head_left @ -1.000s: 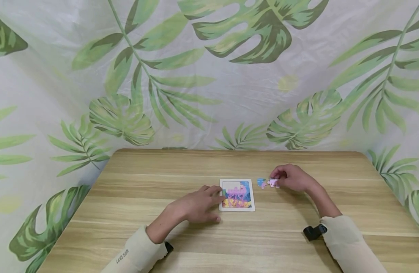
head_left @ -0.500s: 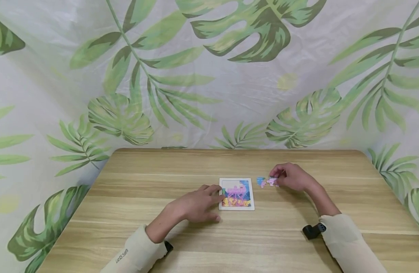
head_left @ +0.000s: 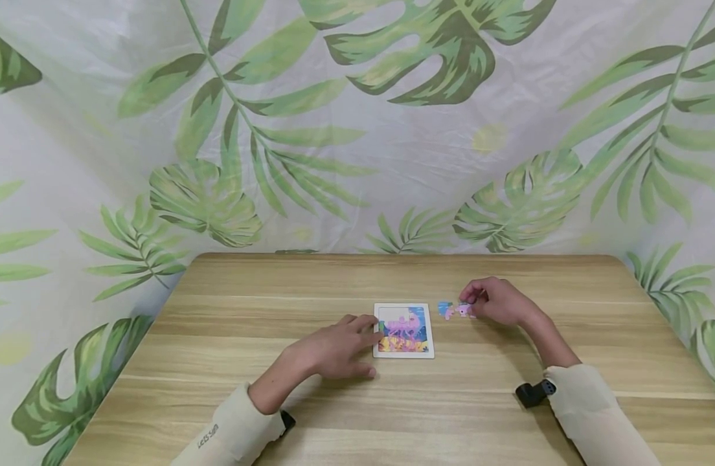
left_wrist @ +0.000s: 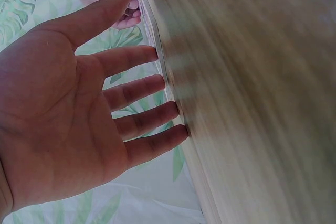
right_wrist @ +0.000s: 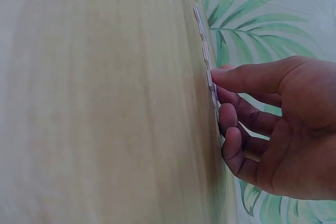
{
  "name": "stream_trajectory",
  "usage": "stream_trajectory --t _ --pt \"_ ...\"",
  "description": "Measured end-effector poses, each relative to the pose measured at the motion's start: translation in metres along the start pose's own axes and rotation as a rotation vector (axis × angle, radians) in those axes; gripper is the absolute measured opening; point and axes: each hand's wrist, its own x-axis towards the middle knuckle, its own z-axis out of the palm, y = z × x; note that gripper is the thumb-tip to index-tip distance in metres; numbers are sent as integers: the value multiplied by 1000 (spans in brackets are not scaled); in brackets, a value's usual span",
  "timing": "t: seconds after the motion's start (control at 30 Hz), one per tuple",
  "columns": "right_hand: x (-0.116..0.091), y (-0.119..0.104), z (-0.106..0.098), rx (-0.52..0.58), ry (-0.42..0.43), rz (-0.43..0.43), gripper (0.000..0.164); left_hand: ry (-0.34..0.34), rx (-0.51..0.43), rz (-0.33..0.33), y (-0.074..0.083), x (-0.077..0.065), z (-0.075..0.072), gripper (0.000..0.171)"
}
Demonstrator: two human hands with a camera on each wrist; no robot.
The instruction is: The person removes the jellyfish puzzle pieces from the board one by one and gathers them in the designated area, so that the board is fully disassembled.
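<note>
A square jigsaw puzzle (head_left: 417,329) in a white frame lies on the table, printed with a pink jellyfish over blue water and a yellow seabed. Its upper left part shows a pale bare patch. Fingers spread and nearly straight, my left hand (head_left: 340,349) rests its fingertips at the frame's left edge; the left wrist view shows the open palm (left_wrist: 58,114). To the right of the frame, my right hand (head_left: 503,303) pinches a pink puzzle piece (head_left: 465,310) between thumb and fingers, low at the tabletop. Just left of it lies a blue and pink piece (head_left: 445,309).
The wooden table (head_left: 276,285) has rounded far corners and ends close to a leaf-patterned curtain (head_left: 357,129). Black wrist cameras sit at both sleeves, the right one (head_left: 532,393) near the table surface.
The pink piece at my right fingertips has turned and shifted slightly, showing more of its printed face. My left hand and the framed puzzle keep their places.
</note>
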Motion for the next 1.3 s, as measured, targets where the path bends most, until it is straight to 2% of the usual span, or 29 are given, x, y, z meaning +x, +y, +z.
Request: stream_trajectory --t 0.3,0.47,0.87,1.3 --pt "2 -7 0 -9 13 5 18 2 -5 -6 0 1 0 68" --pt "7 -16 3 23 -4 7 15 2 -3 -8 0 0 0 68" --pt "23 -37 22 21 -61 -62 19 -2 -5 -22 0 0 0 67" --pt "33 -53 40 31 -90 -64 22 -1 -13 -21 0 2 1 68"
